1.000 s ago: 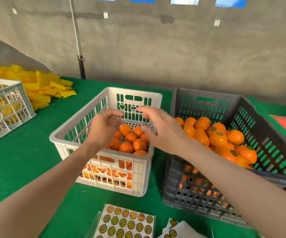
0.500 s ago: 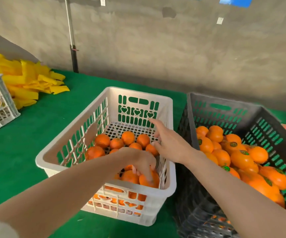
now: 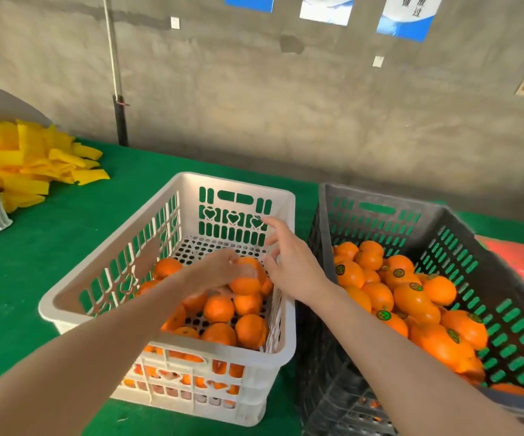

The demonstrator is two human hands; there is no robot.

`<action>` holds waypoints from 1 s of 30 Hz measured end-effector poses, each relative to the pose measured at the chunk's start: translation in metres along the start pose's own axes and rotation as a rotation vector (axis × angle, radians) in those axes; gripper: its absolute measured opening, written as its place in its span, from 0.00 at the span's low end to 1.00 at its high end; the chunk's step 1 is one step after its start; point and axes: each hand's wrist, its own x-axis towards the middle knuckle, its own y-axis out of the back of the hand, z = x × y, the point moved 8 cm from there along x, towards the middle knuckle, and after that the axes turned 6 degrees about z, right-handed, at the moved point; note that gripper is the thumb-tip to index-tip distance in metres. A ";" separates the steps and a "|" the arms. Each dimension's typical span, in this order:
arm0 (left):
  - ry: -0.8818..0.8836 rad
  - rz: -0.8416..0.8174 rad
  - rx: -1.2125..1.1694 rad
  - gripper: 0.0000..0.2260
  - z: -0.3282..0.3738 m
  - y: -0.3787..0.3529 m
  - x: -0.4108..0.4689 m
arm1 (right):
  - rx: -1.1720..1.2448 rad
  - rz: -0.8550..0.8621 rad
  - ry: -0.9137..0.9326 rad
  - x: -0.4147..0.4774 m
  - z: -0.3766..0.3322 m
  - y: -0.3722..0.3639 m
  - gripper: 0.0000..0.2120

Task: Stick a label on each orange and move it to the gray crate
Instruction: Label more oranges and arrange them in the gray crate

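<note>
The left hand (image 3: 219, 273) reaches into the white slotted plastic crate (image 3: 238, 183) on the green-covered table (image 3: 50, 247). Its fingers curl round a round, unlabelled orange (image 3: 249, 280) that sits just above the other loose oranges (image 3: 219, 309) heaped there, though blur softens the grip. The right hand (image 3: 289, 265) hovers just beside it over the same crate with fingers spread and relaxed, holding nothing that shows. Whether a label clings to a fingertip is too small to tell. The dark gray slotted plastic crate (image 3: 380, 196) stands touching the white one on the right, already well filled with oranges bearing round green stickers (image 3: 408, 297). The fruit looks firm and light enough for one hand. Its skin is smooth and slightly waxy, so a cupped hold round the widest part, with thumb opposite fingers, should keep it from rolling while leaving the top bare for the sticker. Pressing hard is likely needless, and setting the fruit down rather than dropping it would spare it a bruise. A heap of yellow sheets (image 3: 28, 165) lies well apart at the far left.
</note>
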 end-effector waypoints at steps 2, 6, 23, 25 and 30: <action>-0.012 0.027 -0.403 0.15 -0.003 0.017 -0.009 | 0.070 0.071 -0.043 0.000 0.000 0.011 0.27; -0.040 0.032 -0.894 0.15 -0.002 0.030 -0.039 | 0.340 0.088 -0.096 -0.008 -0.007 0.029 0.29; -0.062 -0.242 -0.668 0.32 0.039 -0.041 -0.118 | 0.107 0.042 0.375 -0.102 -0.070 0.082 0.47; -0.015 -0.179 -0.727 0.32 0.040 -0.047 -0.118 | 0.131 0.029 0.386 -0.111 -0.068 0.086 0.47; -0.009 -0.186 -1.131 0.22 0.049 -0.065 -0.126 | 0.619 0.225 0.093 -0.124 -0.045 0.116 0.22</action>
